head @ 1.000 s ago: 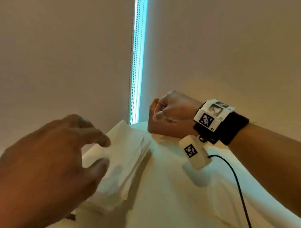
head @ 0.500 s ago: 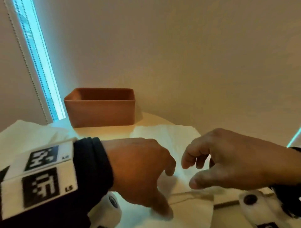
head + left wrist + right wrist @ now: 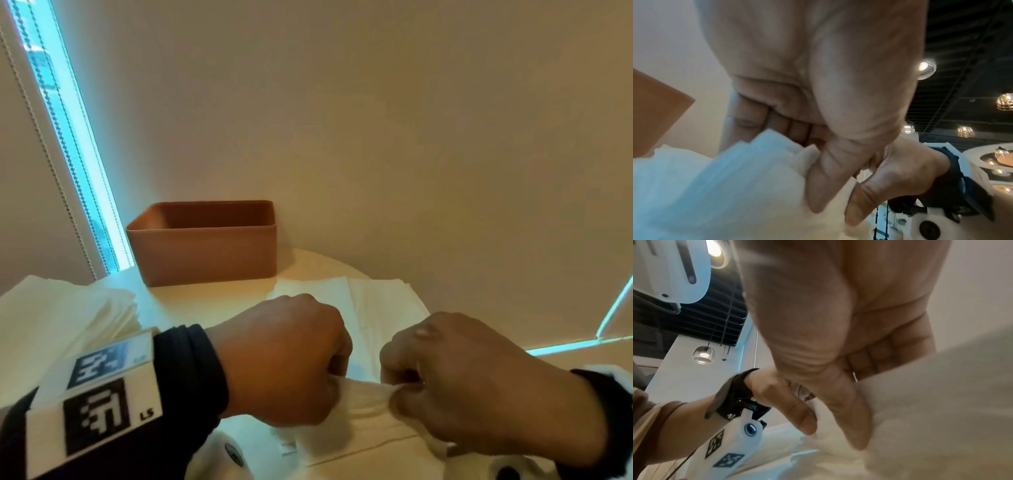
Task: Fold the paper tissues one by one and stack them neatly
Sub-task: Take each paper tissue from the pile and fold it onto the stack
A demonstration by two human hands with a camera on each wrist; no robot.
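A white paper tissue (image 3: 368, 397) is stretched between my two hands just above the round table. My left hand (image 3: 334, 383) pinches its left end, fingers curled. My right hand (image 3: 394, 390) pinches the right end a short way off. In the left wrist view the left thumb (image 3: 824, 186) presses on the tissue (image 3: 735, 186), and the right hand (image 3: 890, 175) sits just beyond. The right wrist view has the right thumb (image 3: 849, 410) on the tissue (image 3: 920, 418). A spread tissue (image 3: 383, 308) lies flat behind the hands. A stack of tissues (image 3: 58, 318) sits at the left.
A terracotta rectangular box (image 3: 205, 243), open at the top, stands at the back of the pale round table (image 3: 308, 263), close to the wall. A window strip with a bead chain (image 3: 51, 144) runs down the left. The table's far right edge is near the spread tissue.
One second ago my left hand hovered over the left stack and my right was near the box. Both hands have since come together and closed on a tissue, lifting it.
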